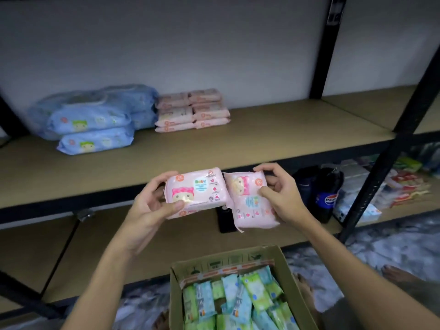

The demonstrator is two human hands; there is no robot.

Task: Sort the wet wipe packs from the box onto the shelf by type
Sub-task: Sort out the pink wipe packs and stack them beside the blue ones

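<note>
My left hand [152,203] gripped soft pink pack [196,190], flat rectangular pouch, glossy film, held level. My right hand [279,194] pinched second pink pack [251,202], turned on end, edges touching first. Beyond hands, wooden shelf [273,136] carried pink stack [191,110] beside puffy blue packs [92,117]. Below wrists, open cardboard box [289,277] held slim green and teal sachets [238,301].
</note>
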